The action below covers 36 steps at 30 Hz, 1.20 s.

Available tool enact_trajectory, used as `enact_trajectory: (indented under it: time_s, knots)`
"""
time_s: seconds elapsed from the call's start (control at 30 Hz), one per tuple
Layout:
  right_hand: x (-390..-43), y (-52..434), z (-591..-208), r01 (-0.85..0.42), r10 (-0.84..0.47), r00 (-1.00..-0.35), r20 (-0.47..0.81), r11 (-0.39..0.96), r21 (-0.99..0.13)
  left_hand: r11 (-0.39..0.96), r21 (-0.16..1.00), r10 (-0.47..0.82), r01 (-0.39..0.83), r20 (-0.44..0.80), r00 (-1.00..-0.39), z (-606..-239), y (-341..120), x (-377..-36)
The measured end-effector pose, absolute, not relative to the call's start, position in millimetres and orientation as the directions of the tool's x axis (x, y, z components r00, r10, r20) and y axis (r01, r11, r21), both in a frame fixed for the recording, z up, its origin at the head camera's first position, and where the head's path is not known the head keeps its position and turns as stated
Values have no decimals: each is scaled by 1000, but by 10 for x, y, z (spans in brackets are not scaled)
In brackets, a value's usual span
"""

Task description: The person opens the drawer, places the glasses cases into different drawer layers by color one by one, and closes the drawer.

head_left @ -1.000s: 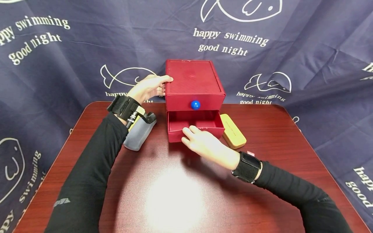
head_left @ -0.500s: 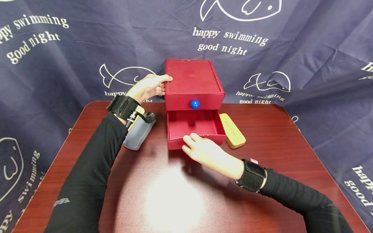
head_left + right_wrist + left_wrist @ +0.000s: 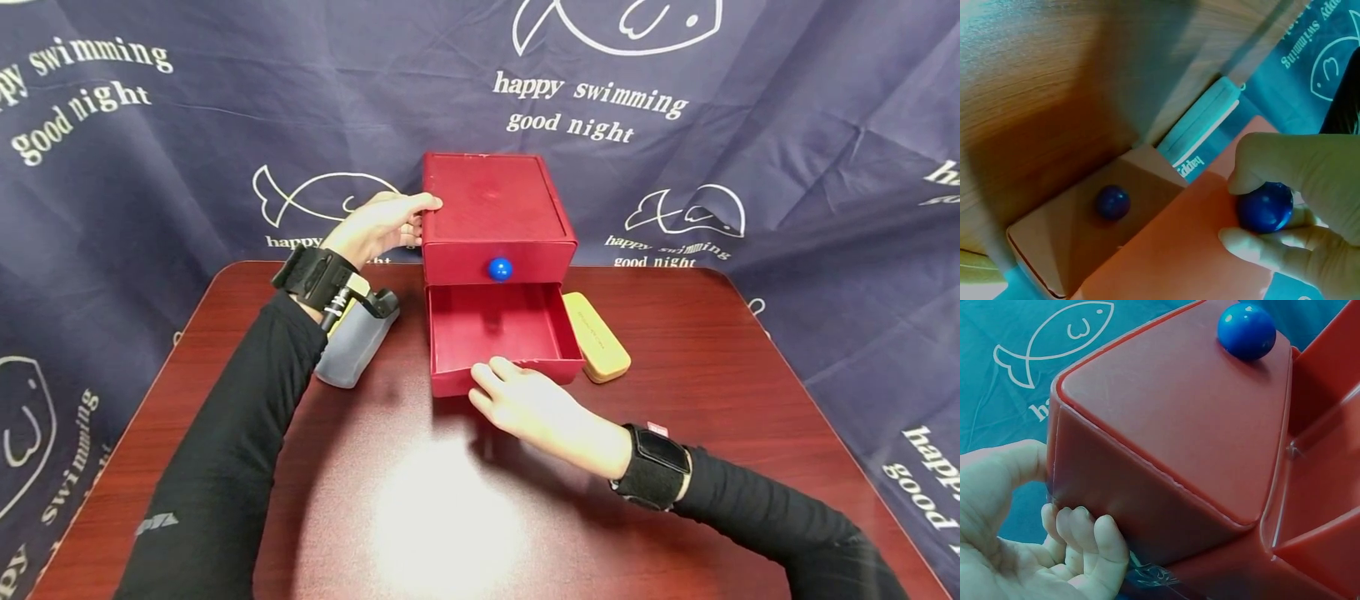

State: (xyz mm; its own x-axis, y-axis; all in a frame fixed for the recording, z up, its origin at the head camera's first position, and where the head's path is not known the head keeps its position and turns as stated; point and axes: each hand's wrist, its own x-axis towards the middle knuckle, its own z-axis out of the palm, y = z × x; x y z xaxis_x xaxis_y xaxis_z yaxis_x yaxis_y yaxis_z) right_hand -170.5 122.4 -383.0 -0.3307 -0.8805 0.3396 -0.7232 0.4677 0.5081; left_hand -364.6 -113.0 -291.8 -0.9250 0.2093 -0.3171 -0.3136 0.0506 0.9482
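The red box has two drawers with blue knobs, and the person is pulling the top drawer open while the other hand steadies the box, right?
Not quite: it is the bottom drawer that is pulled out; the top drawer is closed, as the head view shows. The right hand pinches that drawer's blue knob, and the left hand steadies the red box.

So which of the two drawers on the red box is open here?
The lower drawer: it is pulled out toward the person, its inside showing, with the right hand on its front knob. The upper drawer, with the blue knob, sits flush.
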Motion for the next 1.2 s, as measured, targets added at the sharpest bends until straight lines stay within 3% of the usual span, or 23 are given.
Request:
enact_trajectory:
  time_s: [1.2]
  knots:
    - [-1672, 1333, -3725, -737, -907, -328, 263, 420, 529, 28, 949, 236, -315, -312, -920, -2933, -1123, -3671]
